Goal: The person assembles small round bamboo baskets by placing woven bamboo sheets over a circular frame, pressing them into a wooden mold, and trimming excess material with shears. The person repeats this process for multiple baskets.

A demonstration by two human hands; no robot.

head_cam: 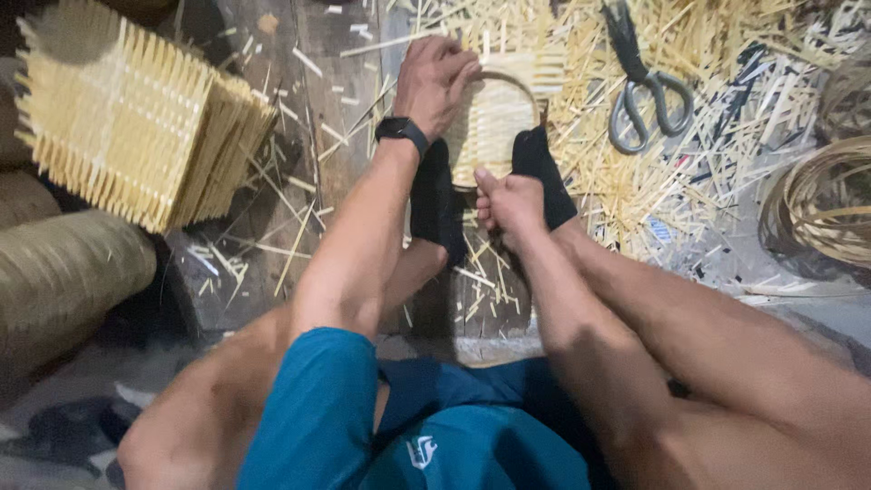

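Observation:
A small woven bamboo basket (494, 122) lies on the wooden floor, clamped between my two feet in black socks (435, 204). My left hand (434, 80), with a black watch on the wrist, grips the basket's far rim at the top left. My right hand (508, 201) pinches the basket's near edge, thumb up, close to my right foot. Loose bamboo strips stick out of the basket's far side.
A stack of woven bamboo panels (127, 118) lies at the left above rolled mats (63, 268). Large grey scissors (646, 91) rest on scattered bamboo offcuts (726, 63) at the upper right. Coils of rattan strip (821, 204) lie at the right edge.

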